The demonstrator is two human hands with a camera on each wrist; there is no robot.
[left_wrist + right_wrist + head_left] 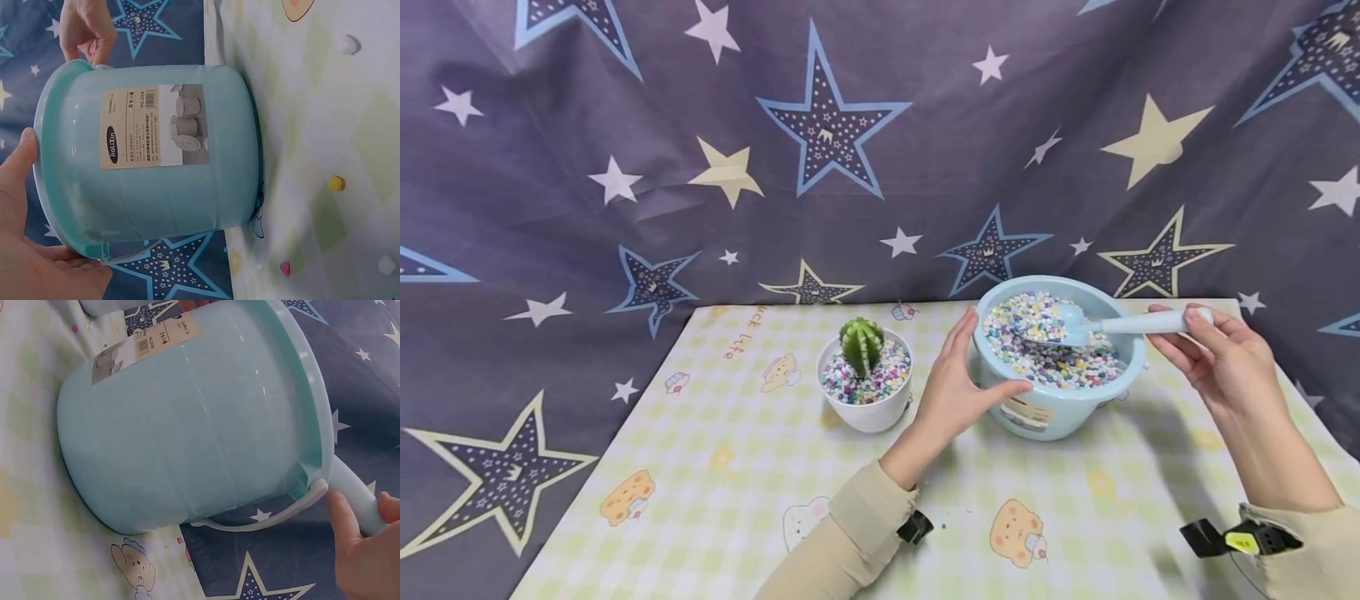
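Left hand (953, 387) splayed against bucket rim (1078, 395), right hand (1238, 362), opposite, curled round scoop handle (1142, 323).

Your left hand (953, 387) holds the rim of a pale blue bucket (1078, 410), upright and labelled, partly filled with multicoloured pebbles (1062, 367). Your right hand (1236, 358) grips the handle of a light blue scoop (1131, 323), its blade inside the bucket's mouth, bearing pebbles.
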